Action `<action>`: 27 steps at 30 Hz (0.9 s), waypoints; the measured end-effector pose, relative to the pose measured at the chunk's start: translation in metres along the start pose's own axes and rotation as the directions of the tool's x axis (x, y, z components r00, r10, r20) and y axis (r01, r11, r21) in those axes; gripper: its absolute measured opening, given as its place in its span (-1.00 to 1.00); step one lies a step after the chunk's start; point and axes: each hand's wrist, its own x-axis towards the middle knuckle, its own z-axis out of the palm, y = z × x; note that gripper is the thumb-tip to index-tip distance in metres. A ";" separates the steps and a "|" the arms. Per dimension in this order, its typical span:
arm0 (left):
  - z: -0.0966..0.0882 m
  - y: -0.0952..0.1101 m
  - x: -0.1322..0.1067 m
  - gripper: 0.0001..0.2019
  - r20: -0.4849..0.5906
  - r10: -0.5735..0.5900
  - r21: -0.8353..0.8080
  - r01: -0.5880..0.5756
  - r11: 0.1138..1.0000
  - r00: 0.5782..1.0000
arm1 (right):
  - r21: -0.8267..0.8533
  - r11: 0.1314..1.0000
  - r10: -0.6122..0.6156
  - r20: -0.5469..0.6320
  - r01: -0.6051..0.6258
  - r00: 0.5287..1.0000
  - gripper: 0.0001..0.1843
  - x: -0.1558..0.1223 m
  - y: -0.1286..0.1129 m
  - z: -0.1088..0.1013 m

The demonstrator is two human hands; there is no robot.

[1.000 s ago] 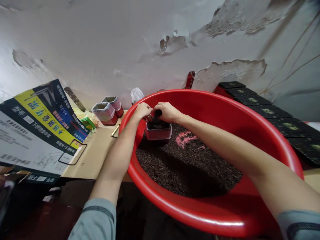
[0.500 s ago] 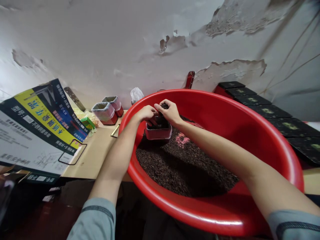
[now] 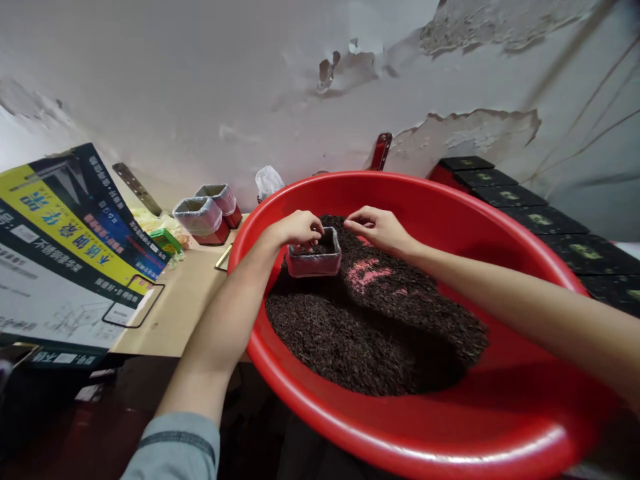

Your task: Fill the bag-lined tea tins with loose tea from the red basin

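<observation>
A small rectangular box with a clear plastic liner (image 3: pixel 314 265) stands on dark, dry loose leaves that look like tea (image 3: pixel 345 347), inside a large red basin (image 3: pixel 505 233). Some dark leaves show inside the box. Over its back left rim, my left hand (image 3: pixel 299 228) has its fingers curled closed; what lies between them is hidden. To the right of the box, my right hand (image 3: pixel 379 230) hovers just above the leaves, apart from the box. Its fingers stretch forward with a gap at the thumb, and nothing shows in it.
Two more lined red boxes (image 3: pixel 200 220) stand left of the basin beside a green packet (image 3: pixel 166 241). A printed carton (image 3: pixel 70 253) leans at the left. Dark lids or boxes (image 3: pixel 540 220) line the right side. Behind the basin is a peeling wall (image 3: pixel 200 87).
My right hand has left the box top, where it held leaves, and moved right and down. My left hand stays at the box. The view has shifted slightly.
</observation>
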 end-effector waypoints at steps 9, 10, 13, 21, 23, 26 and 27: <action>0.016 0.015 0.016 -0.52 0.057 0.059 0.437 -0.078 0.896 0.997 | -0.686 0.630 0.642 0.197 -0.363 0.741 -0.02 -0.055 0.130 0.003; 0.016 0.014 0.017 -0.51 0.059 0.058 0.436 -0.078 0.897 0.997 | -0.691 0.641 0.620 0.209 -0.334 0.756 -0.02 -0.059 0.131 0.009; 0.014 0.012 0.017 -0.50 0.065 0.053 0.455 -0.077 0.887 0.996 | -0.684 0.688 0.496 0.198 -0.244 0.845 -0.09 -0.072 0.120 0.030; 0.016 0.013 0.015 -0.55 0.079 0.086 0.472 -0.113 0.874 0.993 | -0.476 0.876 0.149 0.420 0.077 0.895 -0.60 -0.096 0.088 0.069; 0.015 0.012 0.014 -0.58 0.067 0.084 0.464 -0.105 0.879 0.994 | -0.495 0.865 0.167 0.444 0.086 0.880 -0.61 -0.093 0.084 0.071; 0.009 0.007 0.011 -0.63 0.021 0.099 0.418 -0.099 0.903 0.995 | -0.502 0.851 0.140 0.497 0.153 0.856 -0.62 -0.082 0.074 0.069; 0.006 0.005 0.009 -0.65 0.001 0.104 0.385 -0.097 0.918 0.995 | -0.500 0.847 0.123 0.518 0.183 0.847 -0.63 -0.077 0.068 0.066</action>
